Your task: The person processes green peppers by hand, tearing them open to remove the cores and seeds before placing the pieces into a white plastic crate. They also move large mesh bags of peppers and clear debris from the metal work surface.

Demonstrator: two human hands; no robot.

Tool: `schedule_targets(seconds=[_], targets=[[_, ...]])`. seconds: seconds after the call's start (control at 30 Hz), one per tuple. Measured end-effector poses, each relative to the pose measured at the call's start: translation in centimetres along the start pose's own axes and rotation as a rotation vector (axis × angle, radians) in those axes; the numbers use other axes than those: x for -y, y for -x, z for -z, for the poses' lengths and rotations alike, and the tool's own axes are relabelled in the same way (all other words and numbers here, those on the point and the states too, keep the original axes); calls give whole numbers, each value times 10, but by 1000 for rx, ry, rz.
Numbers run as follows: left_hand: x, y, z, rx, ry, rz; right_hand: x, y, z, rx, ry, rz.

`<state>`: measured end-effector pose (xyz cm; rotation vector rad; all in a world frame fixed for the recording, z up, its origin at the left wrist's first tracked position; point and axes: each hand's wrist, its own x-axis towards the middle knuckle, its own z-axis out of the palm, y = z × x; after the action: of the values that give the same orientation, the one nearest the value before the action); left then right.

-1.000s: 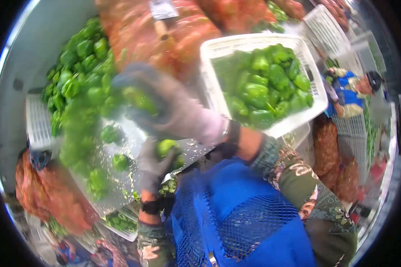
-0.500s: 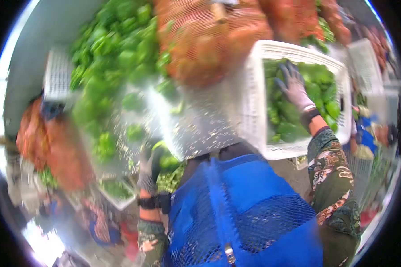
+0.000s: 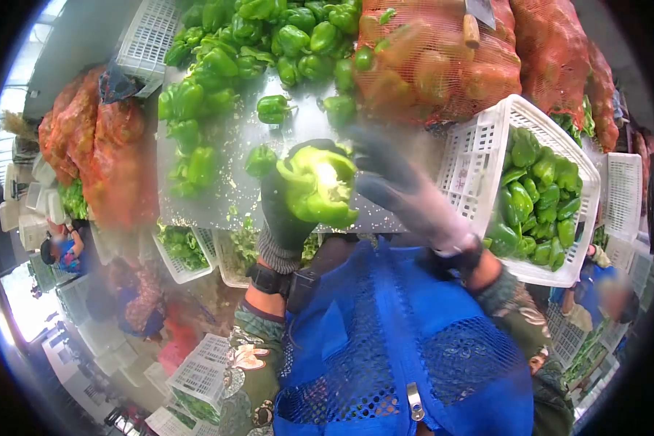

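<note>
Across the back and left of the table (image 3: pixel 309 112) lie loose peppers (image 3: pixel 294 40); behind them to the right stands a mesh sack (image 3: pixel 429 80), a handled tool (image 3: pixel 471 30) on it. At the near edge, the left hand (image 3: pixel 280 218) holds one cut pepper (image 3: pixel 314 185) — the right hand (image 3: pixel 392 182) just beside it. Right of both stands a crate (image 3: pixel 466 178) with more peppers inside.

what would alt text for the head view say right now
A gloved left hand holds an opened green pepper over a grey worktop, the blurred right hand beside it. Beyond lie heaped green peppers and red mesh sacks; at right, a white crate holds more peppers.
</note>
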<state>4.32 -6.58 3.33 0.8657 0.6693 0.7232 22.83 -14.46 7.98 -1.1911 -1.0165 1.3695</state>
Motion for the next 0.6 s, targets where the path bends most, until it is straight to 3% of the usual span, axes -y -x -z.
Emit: schedule_targets(seconds=[0.03,0.07,0.17,0.2,0.27,0.33,0.4,0.47,0.53,0.57,0.6], targets=[[0,0,3,7,-268,-65,0,-12,-19,15,-349,-7],[2,0,9,34,-436,-128,-6,-18,-27,-3,-179,26],[-8,-16,26,3,-1041,-456,-41,-36,-45,27,-672,-23],[-26,-20,22,-98,-1404,-635,-42,-37,-48,0,-770,-51],[-37,-1,18,-226,-1175,-329,-65,-42,-46,-111,-323,34],[-37,12,19,-228,-942,-302,-63,-45,-55,-195,-2,204],[-31,25,10,-202,-1311,-382,-57,-47,-67,-334,314,404],[-19,16,24,-236,-1253,-493,-55,-45,-73,-256,193,327],[-25,14,45,-163,-1030,-310,-53,-43,-74,-128,-83,185],[-27,15,51,-126,-916,-217,-46,-43,-66,-31,40,187],[-31,18,49,-95,-1013,-273,-41,-46,-61,62,160,190]])
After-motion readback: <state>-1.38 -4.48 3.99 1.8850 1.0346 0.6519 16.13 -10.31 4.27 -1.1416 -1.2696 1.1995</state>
